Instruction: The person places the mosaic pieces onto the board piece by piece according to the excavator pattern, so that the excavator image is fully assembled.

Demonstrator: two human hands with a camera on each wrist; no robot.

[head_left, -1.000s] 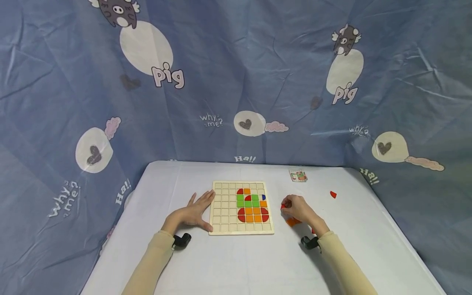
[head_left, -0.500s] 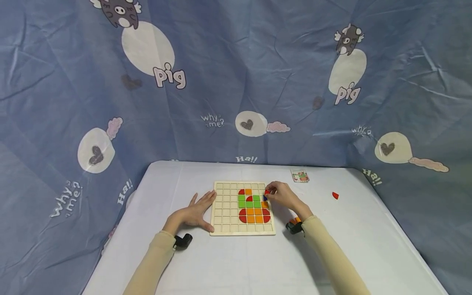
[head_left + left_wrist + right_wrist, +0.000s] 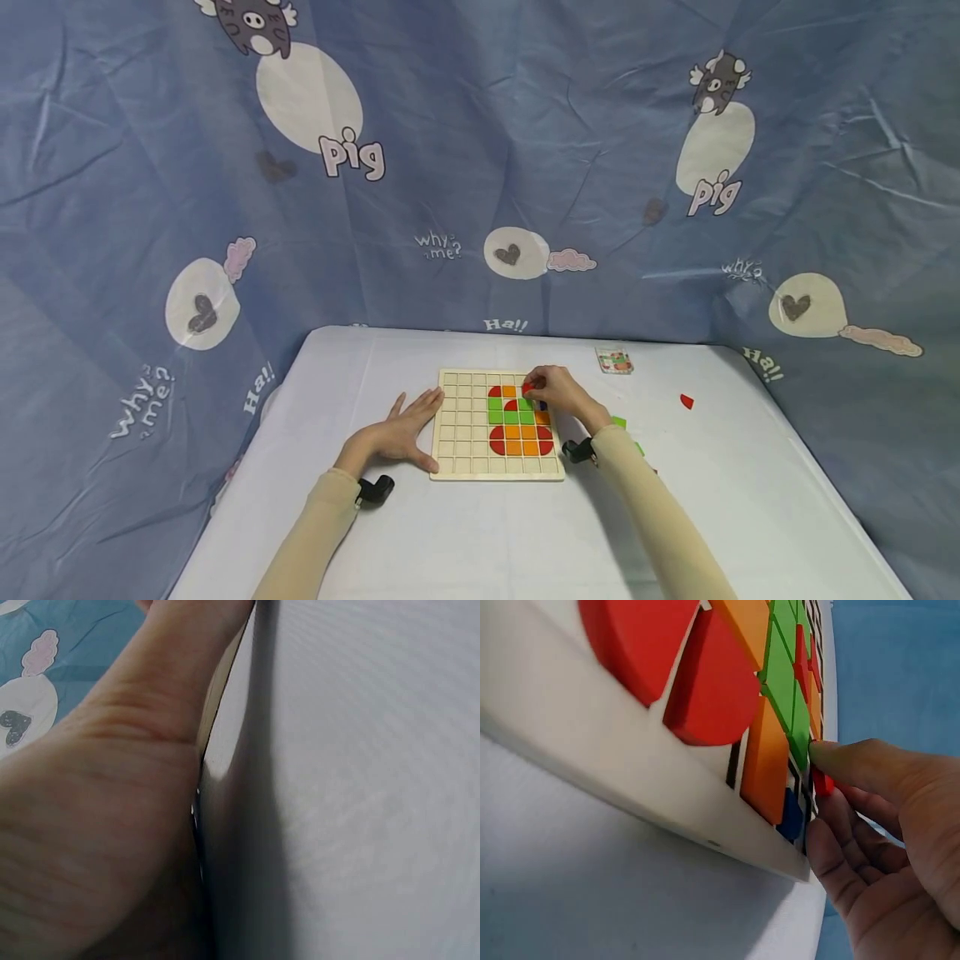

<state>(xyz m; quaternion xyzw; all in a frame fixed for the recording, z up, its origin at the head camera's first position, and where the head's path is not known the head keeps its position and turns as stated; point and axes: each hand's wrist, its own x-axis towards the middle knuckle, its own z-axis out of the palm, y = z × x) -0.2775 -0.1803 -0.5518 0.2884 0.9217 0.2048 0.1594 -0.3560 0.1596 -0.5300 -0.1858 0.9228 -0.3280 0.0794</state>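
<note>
- Square pale wooden grid board (image 3: pixel 465 432) lies on the white worktop (image 3: pixel 465 542), its right part set with red, orange, green and blue pieces (image 3: pixel 528 433).
- Left hand (image 3: pixel 393 433), fingers spread, rests at the board's left edge.
- Right hand (image 3: pixel 559 391) pinches a small red piece (image 3: pixel 823 782) at the board's upper right.
</note>
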